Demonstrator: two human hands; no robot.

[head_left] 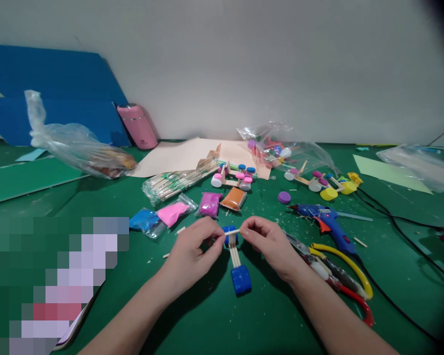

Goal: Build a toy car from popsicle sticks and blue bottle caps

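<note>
Wooden stick, pale and short, held roughly level by its two ends: one end pinched in the left hand, thumb against fingers, the other pinched likewise in the right hand. Just at the far blue block, in front of it from this view; contact or a slight gap, impossible to tell. Running from that block toward the near blue block, a few pale bars, side by side, all on the green worktop.

Beyond the left hand, a blue packet and a pink packet; farther along, a purple packet beside an orange packet. Behind these, bagged sticks and a small wheeled model. To the right, a second model, a purple disc, a blue glue gun lying on its side with a small red light showing, and, close to the right forearm, tools with yellow and red handles. Toward the wall, a tied clear bag, a pink flask leaning back, and a clear bag of coloured pieces. Lower left, something pixelated, impossible to make out.
</note>
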